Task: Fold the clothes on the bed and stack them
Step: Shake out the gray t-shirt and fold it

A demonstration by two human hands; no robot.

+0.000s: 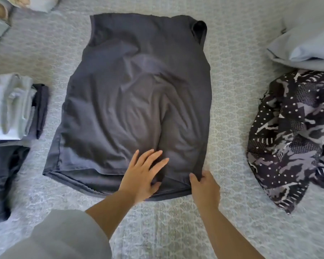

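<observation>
A folded stack sits at the bed's left; the dark shirt lies spread mid-bed, unfolded. The left hand presses it flat, fingers straight; the right hand pinches its hem. The patterned garment waits, crumpled

Your bed, covered in a pale patterned spread, carries a dark grey garment laid flat in the middle, a stack of folded clothes at its left edge, a crumpled black-and-white patterned garment on the right, and pale blue pillows beyond that.
</observation>
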